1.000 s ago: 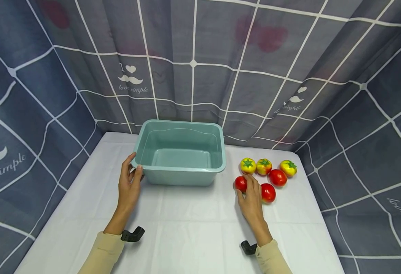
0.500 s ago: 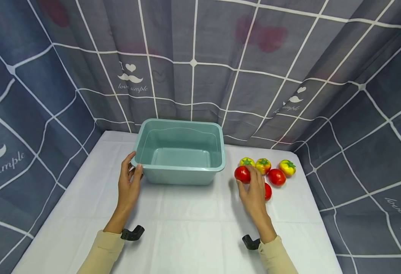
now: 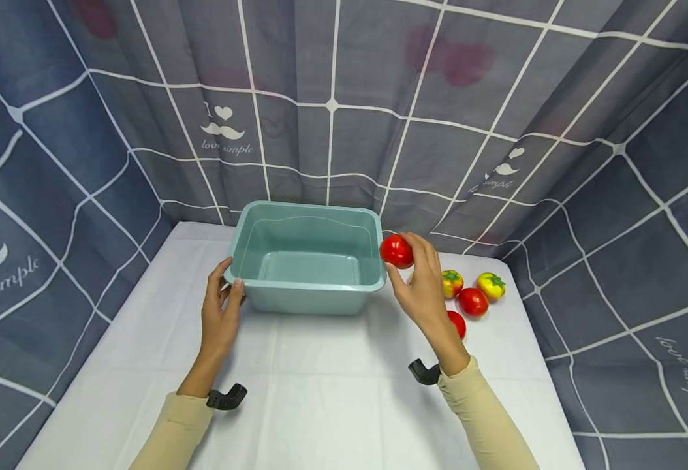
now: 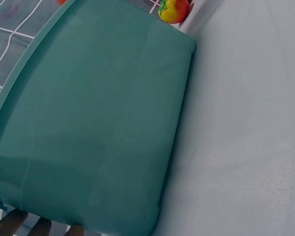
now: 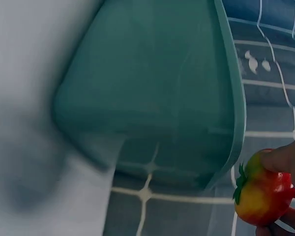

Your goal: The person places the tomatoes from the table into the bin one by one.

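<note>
My right hand (image 3: 423, 284) holds a tomato (image 3: 397, 251) in the air beside the right rim of a teal plastic basin (image 3: 303, 300). In the right wrist view the same tomato (image 5: 263, 194) shows a yellow-and-red side with a green leafy top, pinched between thumb and fingers. At the basin's front left corner, my left hand (image 3: 222, 320) grips the rim, thumb in front and fingers round the side. Its fingertips (image 4: 42, 227) show along the basin's lower edge in the left wrist view. The inside of the basin is bare.
More tomatoes lie on the white tablecloth (image 3: 314, 385) at the right: a red one (image 3: 473, 302), yellow-red ones with green tops (image 3: 490, 286), and others partly hidden behind my right hand. Dark checked curtains (image 3: 297, 143) enclose the table at the back and both sides.
My right hand has lifted the tomato off the cloth and carried it up and left to the basin's right rim. The left hand has kept its grip on the corner.
</note>
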`<state>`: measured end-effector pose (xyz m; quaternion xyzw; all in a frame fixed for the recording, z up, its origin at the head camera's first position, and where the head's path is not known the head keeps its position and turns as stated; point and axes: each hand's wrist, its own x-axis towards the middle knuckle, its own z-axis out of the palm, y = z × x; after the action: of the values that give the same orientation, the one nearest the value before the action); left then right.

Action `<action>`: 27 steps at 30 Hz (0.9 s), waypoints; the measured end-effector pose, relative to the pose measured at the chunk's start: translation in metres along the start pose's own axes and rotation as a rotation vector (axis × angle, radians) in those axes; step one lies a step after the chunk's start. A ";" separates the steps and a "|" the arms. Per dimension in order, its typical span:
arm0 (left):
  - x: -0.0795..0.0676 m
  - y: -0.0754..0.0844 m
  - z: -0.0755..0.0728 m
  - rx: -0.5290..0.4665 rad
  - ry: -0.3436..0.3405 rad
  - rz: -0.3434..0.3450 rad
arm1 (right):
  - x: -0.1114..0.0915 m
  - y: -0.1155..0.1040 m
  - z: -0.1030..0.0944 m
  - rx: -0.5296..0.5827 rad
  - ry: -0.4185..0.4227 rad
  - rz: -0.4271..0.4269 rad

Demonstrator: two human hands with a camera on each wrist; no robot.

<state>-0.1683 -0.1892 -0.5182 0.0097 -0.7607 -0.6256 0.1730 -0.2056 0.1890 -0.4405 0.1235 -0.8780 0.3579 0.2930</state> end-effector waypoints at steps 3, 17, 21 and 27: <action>0.000 0.000 -0.001 0.007 0.000 -0.004 | 0.015 -0.009 0.010 0.009 -0.070 -0.062; -0.001 -0.001 0.000 0.019 0.012 0.002 | 0.051 -0.035 0.061 -0.061 -0.359 -0.251; -0.001 -0.001 0.001 0.030 0.015 0.007 | 0.055 -0.039 0.068 -0.071 -0.371 -0.263; -0.001 -0.001 0.002 0.033 0.026 0.012 | 0.057 -0.041 0.073 -0.048 -0.364 -0.271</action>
<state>-0.1676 -0.1870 -0.5194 0.0161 -0.7686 -0.6118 0.1862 -0.2650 0.1085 -0.4249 0.2958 -0.9000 0.2662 0.1780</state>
